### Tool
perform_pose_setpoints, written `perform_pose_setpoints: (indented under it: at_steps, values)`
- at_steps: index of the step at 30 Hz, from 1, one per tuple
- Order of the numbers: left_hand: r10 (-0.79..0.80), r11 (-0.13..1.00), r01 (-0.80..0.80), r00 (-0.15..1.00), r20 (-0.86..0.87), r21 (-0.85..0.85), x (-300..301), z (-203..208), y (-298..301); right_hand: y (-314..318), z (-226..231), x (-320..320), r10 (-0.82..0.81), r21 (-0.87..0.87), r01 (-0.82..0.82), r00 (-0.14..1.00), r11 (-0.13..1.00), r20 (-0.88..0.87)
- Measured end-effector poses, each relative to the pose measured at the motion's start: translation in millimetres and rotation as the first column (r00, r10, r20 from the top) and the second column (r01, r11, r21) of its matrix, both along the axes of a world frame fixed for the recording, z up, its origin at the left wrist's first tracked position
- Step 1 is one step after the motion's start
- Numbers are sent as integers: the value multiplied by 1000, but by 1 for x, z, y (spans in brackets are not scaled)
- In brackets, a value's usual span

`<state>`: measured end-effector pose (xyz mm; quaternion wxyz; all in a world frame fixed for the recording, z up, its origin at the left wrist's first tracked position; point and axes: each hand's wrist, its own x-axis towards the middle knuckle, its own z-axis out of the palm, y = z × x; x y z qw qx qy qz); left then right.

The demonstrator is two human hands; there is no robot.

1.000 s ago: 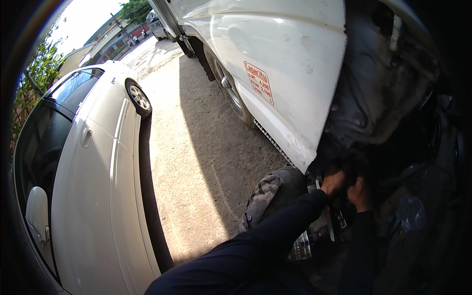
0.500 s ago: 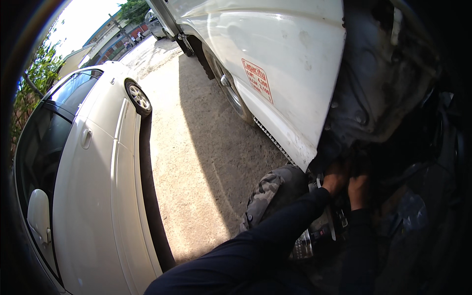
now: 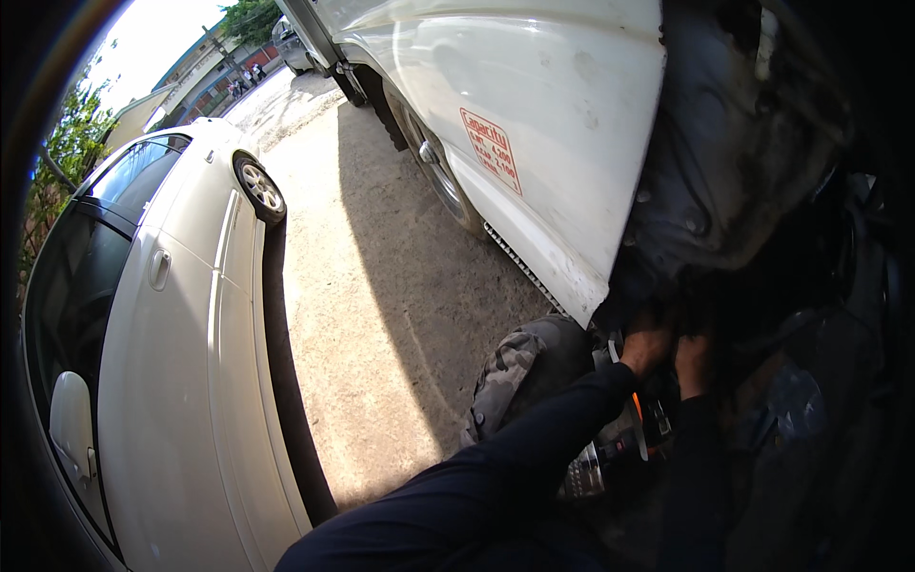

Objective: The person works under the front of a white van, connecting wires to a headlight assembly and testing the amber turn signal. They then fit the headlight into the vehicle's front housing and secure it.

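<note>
Both my arms, in dark sleeves, reach into the shadowed opening under the white vehicle's body panel (image 3: 562, 105). My left hand (image 3: 648, 348) shows only at the wrist and its back; deep shadow swallows the fingers. Close beside it on the right, my right hand (image 3: 694, 362) also disappears into the dark, fingers hidden. Whatever they touch cannot be made out. Above them bulges a grimy dark grey housing (image 3: 705, 191) with bolts. Below my wrists lie a shiny metal part (image 3: 583, 474) and a small orange piece (image 3: 638, 407), partly behind my left sleeve.
A cream car (image 3: 181, 362) stands along the left side. Between the vehicles runs rough concrete ground (image 3: 381, 315), half sunlit. The panel's pointed lower corner (image 3: 591, 319) hangs near my left wrist. A camouflage-clad knee (image 3: 534, 367) is beside my left arm. Clear plastic (image 3: 799, 405) lies at right.
The view has shifted slightly. The orange piece below my left wrist now shows more plainly. Both hands stay in the dark opening, close together.
</note>
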<state>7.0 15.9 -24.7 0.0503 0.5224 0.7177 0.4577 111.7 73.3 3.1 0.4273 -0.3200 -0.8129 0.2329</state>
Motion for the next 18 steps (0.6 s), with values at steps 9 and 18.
perform_pose_setpoints:
  at_steps: [9, 18]
  values:
    - [95, 995, -95, 984, 148, -3, -2, 29, -3, 13, 3, -3, 130, -106, -128, 991, 986, 10]
    - [39, 999, -38, 999, 33, -32, -7, 17, 0, 12, -15, 14, 142, -119, -118, 964, 986, 224]
